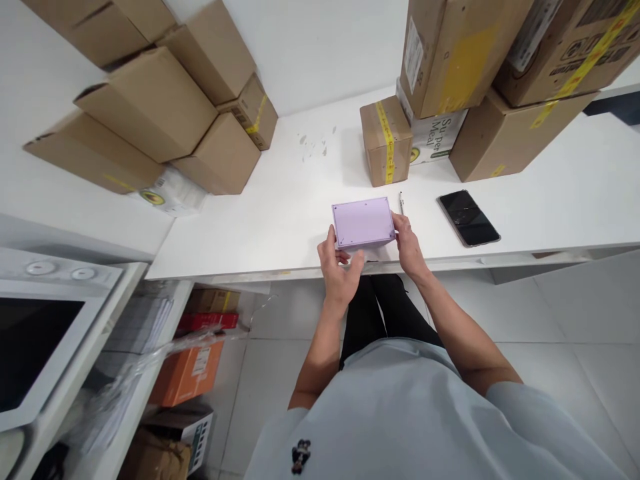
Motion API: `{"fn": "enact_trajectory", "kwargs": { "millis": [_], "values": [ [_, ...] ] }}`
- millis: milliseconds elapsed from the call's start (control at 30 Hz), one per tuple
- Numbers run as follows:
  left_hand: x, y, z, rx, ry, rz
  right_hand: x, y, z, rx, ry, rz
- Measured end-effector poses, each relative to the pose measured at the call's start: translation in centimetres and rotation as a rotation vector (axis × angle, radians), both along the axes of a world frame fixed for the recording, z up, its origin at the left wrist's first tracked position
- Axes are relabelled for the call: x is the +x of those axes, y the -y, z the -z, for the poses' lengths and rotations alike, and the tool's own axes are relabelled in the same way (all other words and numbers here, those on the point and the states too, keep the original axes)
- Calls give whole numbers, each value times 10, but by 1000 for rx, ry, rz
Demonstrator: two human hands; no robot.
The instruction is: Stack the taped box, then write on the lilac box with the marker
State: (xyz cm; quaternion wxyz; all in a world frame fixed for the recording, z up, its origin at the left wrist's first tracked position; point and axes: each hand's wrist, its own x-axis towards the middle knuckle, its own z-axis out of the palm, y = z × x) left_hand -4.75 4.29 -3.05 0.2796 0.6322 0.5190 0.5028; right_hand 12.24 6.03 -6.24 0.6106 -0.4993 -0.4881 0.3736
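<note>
A light purple box (364, 222) with small dark marks near its corners is at the front of the white table, between my two hands. My left hand (340, 272) is at its left front corner, fingers curled against the left side and thumb near the front face. On the opposite side, my right hand (407, 245) grips the right edge, its fingers partly hidden behind the box. Just beyond the right hand lies a thin white pen (401, 203). A dark-screened phone (469, 217) rests farther right on the tabletop.
Stacked cardboard boxes (160, 100) stand at the back left of the white table (260, 233). More cartons (465, 53) are piled at the back right, with a small taped carton (386, 141) beside them. A microwave (45, 333) and shelves holding boxes are at the lower left.
</note>
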Motion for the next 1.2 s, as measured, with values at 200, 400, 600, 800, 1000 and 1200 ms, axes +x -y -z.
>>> {"fn": "enact_trajectory", "kwargs": {
  "millis": [200,400,600,800,1000,1200],
  "values": [
    [2,-1,-2,1,-169,3,-7,0,5,21,100,26],
    [3,-5,-4,-36,-242,-23,-4,3,9,1,33,21],
    [4,-7,-5,-58,-296,-37,39,-33,12,-81,362,343],
    [4,-5,-5,-27,-377,-47,49,-62,11,-486,735,141],
    [1,-7,-5,-37,-421,-38,61,-46,9,-324,169,215],
    [5,-8,-4,-10,-445,5,62,-21,-39,130,-411,52]
  ]
}}
